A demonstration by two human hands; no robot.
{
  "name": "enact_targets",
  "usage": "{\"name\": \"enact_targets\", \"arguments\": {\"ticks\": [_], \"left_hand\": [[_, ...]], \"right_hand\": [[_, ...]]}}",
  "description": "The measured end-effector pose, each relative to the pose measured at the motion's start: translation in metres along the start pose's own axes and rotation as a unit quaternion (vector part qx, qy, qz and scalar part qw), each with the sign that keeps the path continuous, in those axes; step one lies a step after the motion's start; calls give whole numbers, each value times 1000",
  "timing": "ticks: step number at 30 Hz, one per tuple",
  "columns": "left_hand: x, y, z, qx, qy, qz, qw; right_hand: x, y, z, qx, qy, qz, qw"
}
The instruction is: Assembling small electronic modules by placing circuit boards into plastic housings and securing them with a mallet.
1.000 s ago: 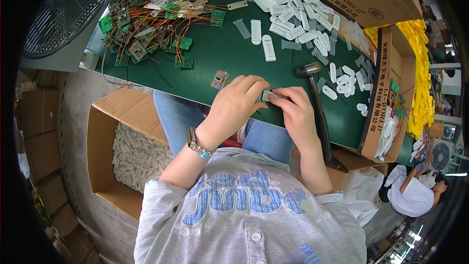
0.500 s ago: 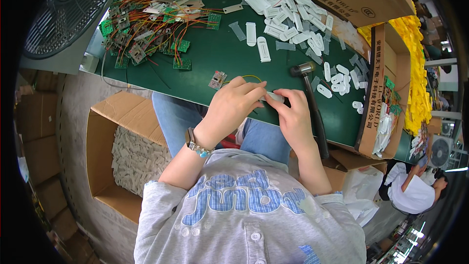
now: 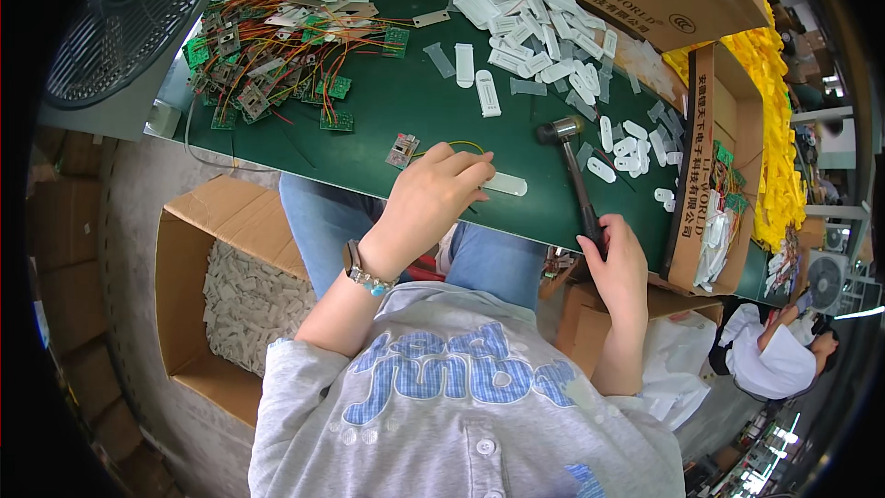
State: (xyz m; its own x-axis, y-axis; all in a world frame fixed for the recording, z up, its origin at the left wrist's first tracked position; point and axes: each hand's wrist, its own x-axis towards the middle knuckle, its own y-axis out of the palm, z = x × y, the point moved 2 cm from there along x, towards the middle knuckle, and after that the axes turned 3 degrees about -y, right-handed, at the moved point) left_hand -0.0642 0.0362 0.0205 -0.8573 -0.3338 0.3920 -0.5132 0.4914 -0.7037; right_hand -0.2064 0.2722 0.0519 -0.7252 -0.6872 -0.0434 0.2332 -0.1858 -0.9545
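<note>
My left hand (image 3: pixel 441 186) is closed on one end of a flat white plastic strip (image 3: pixel 506 184), which lies along the near part of the green table. Left of those fingers is a small circuit board (image 3: pixel 403 150), with a yellow wire arching from it toward the hand. A black-handled hammer (image 3: pixel 575 172) lies at the right, its metal head pointing away from me. At the table's near edge, my right hand (image 3: pixel 616 254) has its fingers round the handle's lower end. My left fingers hide part of the strip.
Wired green boards (image 3: pixel 277 65) are heaped at the far left, near a fan (image 3: pixel 129 18). White plastic casings (image 3: pixel 535 23) pile up at the back, with small white oval pieces (image 3: pixel 631 152) right of the hammer. An open carton (image 3: pixel 691 184) stands at the right edge.
My right hand has let go of the white strip, moved right and taken hold of the hammer's handle. The hammer has turned slightly. My left hand has stayed at the strip.
</note>
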Motion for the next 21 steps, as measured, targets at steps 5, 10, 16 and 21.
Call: {"name": "enact_targets", "arguments": {"ticks": [5,10,16,21], "left_hand": [[-1,0,0,9,-8,10,1000],[-2,1,1,8,7,5,1000],[-2,1,1,10,7,5,1000],[-2,2,2,6,2,9,1000]], "right_hand": [[0,3,-1,22,-20,-15,999],[0,4,-5,29,-19,-15,999],[5,-1,-8,33,-11,55,998],[-8,1,7,315,140,98,934]]}}
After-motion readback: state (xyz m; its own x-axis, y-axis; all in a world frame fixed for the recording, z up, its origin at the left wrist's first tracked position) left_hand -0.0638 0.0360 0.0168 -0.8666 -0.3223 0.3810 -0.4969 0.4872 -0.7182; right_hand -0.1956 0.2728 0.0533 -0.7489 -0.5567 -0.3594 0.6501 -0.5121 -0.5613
